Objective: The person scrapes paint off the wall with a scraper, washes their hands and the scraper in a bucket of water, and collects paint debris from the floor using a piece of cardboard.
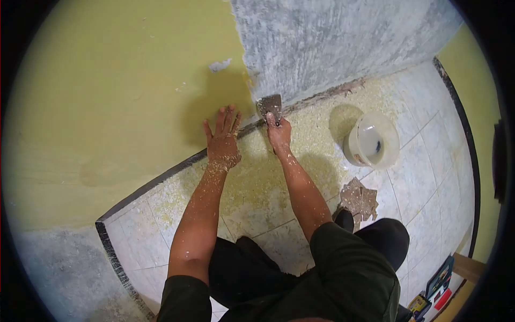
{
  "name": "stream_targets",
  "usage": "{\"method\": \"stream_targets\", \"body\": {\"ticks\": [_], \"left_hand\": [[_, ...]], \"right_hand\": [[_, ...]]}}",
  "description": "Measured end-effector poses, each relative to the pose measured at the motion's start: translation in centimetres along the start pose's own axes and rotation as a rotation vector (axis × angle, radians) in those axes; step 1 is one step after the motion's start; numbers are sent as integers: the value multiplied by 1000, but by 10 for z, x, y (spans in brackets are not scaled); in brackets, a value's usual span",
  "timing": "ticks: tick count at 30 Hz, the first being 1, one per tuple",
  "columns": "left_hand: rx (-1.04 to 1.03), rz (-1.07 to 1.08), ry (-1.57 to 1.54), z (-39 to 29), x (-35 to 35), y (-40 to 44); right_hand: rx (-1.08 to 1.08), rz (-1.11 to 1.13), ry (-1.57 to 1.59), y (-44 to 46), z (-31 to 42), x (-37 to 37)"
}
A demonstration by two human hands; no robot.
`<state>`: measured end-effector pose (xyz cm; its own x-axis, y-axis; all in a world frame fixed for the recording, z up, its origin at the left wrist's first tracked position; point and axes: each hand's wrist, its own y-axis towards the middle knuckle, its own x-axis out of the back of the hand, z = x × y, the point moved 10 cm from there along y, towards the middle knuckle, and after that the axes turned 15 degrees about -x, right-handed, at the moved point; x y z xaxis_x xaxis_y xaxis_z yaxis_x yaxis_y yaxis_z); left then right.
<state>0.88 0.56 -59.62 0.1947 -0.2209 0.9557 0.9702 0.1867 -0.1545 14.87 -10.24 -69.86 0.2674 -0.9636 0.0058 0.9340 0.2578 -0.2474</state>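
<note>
My right hand [279, 133] grips a putty knife [270, 104], its wide blade against the bottom of the wall where yellow paint meets the scraped grey surface [322, 40]. The handle is mostly hidden in my fingers. My left hand [223, 140] lies with fingers spread against the yellow painted wall [134, 96], just above the dark baseboard [177, 167]. Paint flecks cling to both hands and forearms. Yellow paint chips [252, 182] cover the floor beneath my hands.
A whitish plastic bucket [390, 140] with liquid and something blue inside stands on the tiles to the right. Near my foot lies a torn brown flat piece [358, 199]. Tools or packages [437, 292] sit at the lower right. A side wall [485, 107] rises at right.
</note>
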Motion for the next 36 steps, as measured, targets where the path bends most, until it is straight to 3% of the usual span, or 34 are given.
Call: {"method": "stream_targets", "body": {"ticks": [1,2,3,5,8,12,16,19,20,23,29,31,33,35,36], "left_hand": [[-20,-37,-9,-1,3,-2],[-14,-18,-17,0,-2,-4],[-10,7,-38,-3,6,-6],[-21,27,-50,-10,7,-5],[-2,-24,18,-2,12,0],[-20,-45,15,-2,3,-1],[-3,35,17,-7,10,-4],[3,24,37,-7,12,-4],[6,8,44,-4,16,-1],[14,42,11,-5,15,-5],[-24,-52,10,-9,10,-9],[-11,-22,20,-8,18,-9],[-4,-5,13,-7,24,-6],[7,32,-1,-5,21,-10],[-1,23,-21,-4,21,-10]], "right_hand": [[3,42,175,-9,14,-2],[16,-5,-86,-9,30,0],[-4,81,-54,-10,51,-10],[62,45,-102,-12,95,-12],[73,54,-81,-12,80,-10],[29,-59,-22,1,-1,1],[148,21,-41,-20,108,-11],[182,-20,-48,-22,116,-8],[52,12,-144,-19,105,-10],[119,-98,-40,-24,72,1],[115,73,38,-39,149,-13],[333,-87,-77,-46,168,-3],[358,-211,-92,-51,131,9],[-96,-40,-169,-21,47,0],[-85,-35,-169,-18,55,-4]]}}
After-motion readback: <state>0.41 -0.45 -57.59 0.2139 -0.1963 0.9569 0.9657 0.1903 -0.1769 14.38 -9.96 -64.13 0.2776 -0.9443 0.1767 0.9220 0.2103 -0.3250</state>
